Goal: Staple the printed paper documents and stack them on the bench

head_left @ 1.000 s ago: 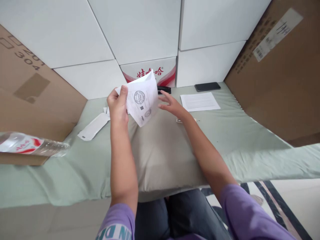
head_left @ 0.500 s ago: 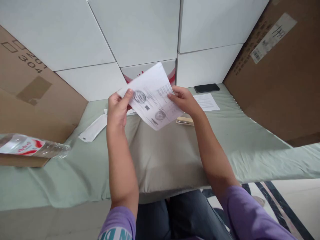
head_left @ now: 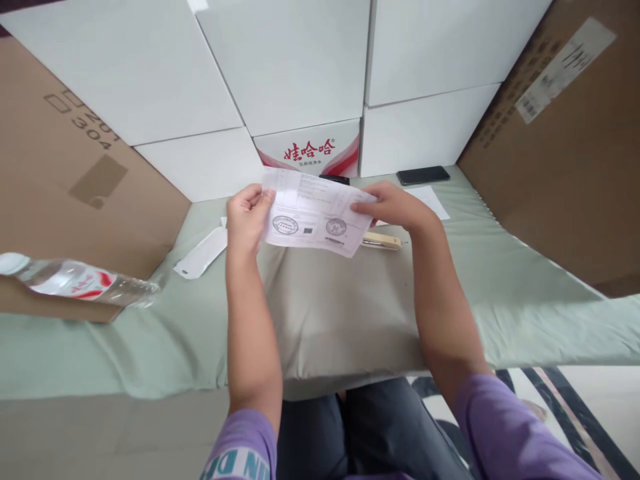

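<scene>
A printed sheet of paper (head_left: pixel 315 210) with round and oval stamps is stretched between my two hands above the cloth-covered surface. My left hand (head_left: pixel 250 215) pinches its left edge, thumb on top. At the right edge my right hand (head_left: pixel 393 207) grips it, thumb in front and fingers behind. Just below the right hand lies a beige stapler (head_left: pixel 383 241), partly hidden by the sheet. Left of my left hand is a white paper sleeve or packet (head_left: pixel 200 255). Another printed sheet (head_left: pixel 431 200) lies behind my right hand.
A black phone (head_left: pixel 423 175) lies at the back right. White boxes (head_left: pixel 305 67) stand along the back, with brown cartons (head_left: pixel 555 167) at both sides. A plastic water bottle (head_left: pixel 85 280) rests at the left. Behind the sheet, a dark object (head_left: pixel 336 179) is partly visible.
The sheet has turned from a tilted position to nearly level and come down slightly, uncovering the red lettering on the box behind. Both hands still hold it. The view has shifted a little.
</scene>
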The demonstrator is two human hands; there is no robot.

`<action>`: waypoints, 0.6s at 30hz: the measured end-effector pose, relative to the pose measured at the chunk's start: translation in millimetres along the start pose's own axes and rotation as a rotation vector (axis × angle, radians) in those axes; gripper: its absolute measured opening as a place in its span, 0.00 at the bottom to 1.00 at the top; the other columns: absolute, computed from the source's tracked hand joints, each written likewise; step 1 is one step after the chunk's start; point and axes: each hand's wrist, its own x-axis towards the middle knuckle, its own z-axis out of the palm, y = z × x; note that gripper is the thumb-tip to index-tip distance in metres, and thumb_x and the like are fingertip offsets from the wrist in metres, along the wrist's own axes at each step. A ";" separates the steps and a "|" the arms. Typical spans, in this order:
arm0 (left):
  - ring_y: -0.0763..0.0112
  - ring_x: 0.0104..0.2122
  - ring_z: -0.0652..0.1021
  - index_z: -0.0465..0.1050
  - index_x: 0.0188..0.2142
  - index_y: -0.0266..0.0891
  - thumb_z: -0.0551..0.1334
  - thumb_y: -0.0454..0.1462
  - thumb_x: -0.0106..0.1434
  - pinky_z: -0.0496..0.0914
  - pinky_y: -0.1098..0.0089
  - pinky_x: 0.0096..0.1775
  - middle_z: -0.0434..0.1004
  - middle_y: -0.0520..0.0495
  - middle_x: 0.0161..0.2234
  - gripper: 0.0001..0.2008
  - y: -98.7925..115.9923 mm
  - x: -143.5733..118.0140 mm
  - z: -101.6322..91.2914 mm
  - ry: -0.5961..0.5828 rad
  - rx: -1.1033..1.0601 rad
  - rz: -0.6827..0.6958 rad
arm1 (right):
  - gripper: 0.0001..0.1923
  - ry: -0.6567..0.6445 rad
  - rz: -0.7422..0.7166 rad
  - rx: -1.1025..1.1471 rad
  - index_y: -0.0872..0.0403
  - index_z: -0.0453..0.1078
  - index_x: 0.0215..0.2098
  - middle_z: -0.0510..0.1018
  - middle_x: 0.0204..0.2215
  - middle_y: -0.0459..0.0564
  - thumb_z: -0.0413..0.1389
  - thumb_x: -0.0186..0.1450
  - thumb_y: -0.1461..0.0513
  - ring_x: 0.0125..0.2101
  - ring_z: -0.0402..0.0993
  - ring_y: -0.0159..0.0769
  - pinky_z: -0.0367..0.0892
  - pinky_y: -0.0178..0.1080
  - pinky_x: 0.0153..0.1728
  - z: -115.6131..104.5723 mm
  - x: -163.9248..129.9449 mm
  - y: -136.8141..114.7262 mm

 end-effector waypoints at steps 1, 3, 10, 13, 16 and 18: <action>0.67 0.35 0.80 0.74 0.31 0.39 0.68 0.43 0.61 0.75 0.71 0.36 0.75 0.51 0.28 0.10 -8.8 0.7 0.3 0.007 -0.014 0.012 | 0.10 0.046 -0.010 0.062 0.57 0.77 0.34 0.79 0.29 0.52 0.67 0.58 0.59 0.33 0.77 0.42 0.73 0.42 0.34 2.2 4.1 5.4; 0.67 0.37 0.80 0.73 0.32 0.39 0.66 0.46 0.63 0.75 0.70 0.39 0.75 0.50 0.29 0.13 -26.3 2.3 1.2 0.071 -0.029 0.045 | 0.12 0.101 -0.031 0.209 0.56 0.77 0.37 0.80 0.31 0.52 0.66 0.60 0.56 0.36 0.79 0.43 0.75 0.43 0.36 10.3 13.5 16.5; 0.68 0.37 0.80 0.73 0.33 0.39 0.63 0.55 0.63 0.75 0.71 0.38 0.78 0.48 0.32 0.21 -64.6 17.2 12.8 0.172 -0.037 0.069 | 0.15 0.081 0.055 0.306 0.55 0.76 0.43 0.83 0.35 0.54 0.65 0.60 0.57 0.32 0.80 0.43 0.78 0.46 0.28 32.4 36.6 46.6; 0.66 0.38 0.81 0.75 0.35 0.39 0.58 0.55 0.66 0.74 0.70 0.36 0.80 0.45 0.34 0.22 -79.6 24.3 13.1 0.118 0.071 -0.013 | 0.13 0.164 0.070 0.244 0.56 0.75 0.44 0.82 0.32 0.54 0.62 0.63 0.58 0.28 0.79 0.43 0.77 0.46 0.25 26.7 39.4 55.1; 0.60 0.54 0.78 0.77 0.46 0.39 0.60 0.48 0.67 0.72 0.64 0.51 0.81 0.41 0.48 0.17 -100.2 27.1 9.2 -0.026 0.386 0.041 | 0.15 0.276 0.107 0.239 0.56 0.74 0.48 0.82 0.31 0.55 0.60 0.64 0.59 0.27 0.79 0.42 0.76 0.43 0.23 19.4 43.3 64.6; 0.54 0.65 0.68 0.75 0.55 0.40 0.64 0.43 0.64 0.62 0.55 0.62 0.76 0.39 0.58 0.21 -114.0 25.0 7.8 -0.166 0.662 0.070 | 0.17 0.380 0.116 0.268 0.57 0.72 0.50 0.82 0.33 0.55 0.58 0.65 0.58 0.27 0.80 0.41 0.75 0.40 0.21 15.6 47.8 72.3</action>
